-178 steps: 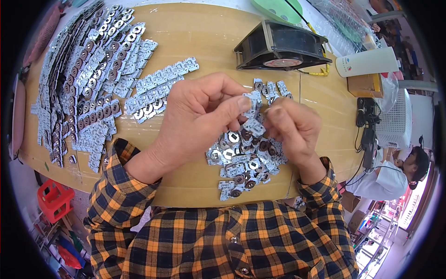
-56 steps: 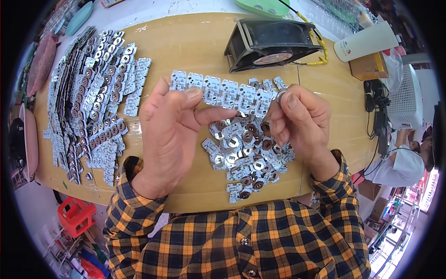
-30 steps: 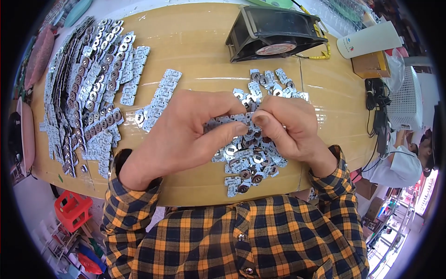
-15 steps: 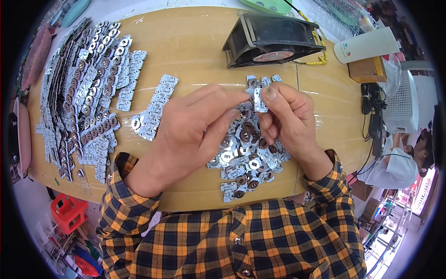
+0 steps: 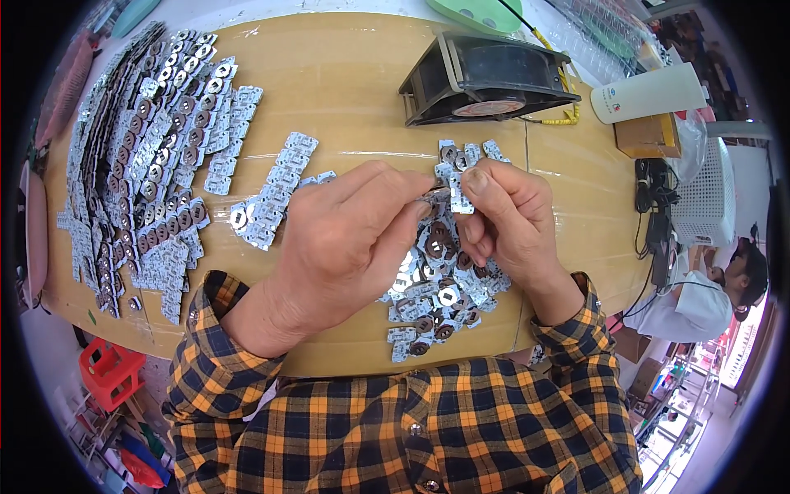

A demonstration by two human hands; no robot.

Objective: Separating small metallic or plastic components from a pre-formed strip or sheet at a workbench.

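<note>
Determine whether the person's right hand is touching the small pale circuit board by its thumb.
Touching. The head view shows the right hand pinching the small pale circuit board, its thumb overlapping the board's edge.

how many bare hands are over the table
2: the left hand, just left of the right, and the right hand, pinching a small white circuit board above the loose heap. Neither is hidden, though some fingers are.

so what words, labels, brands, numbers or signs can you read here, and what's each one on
None reads clearly.
White container: small coloured print, too small to read.
Black fan: round label, too blurred to read.
Board piece in the right hand: dark marks, too small to tell if they are lettering.
</note>
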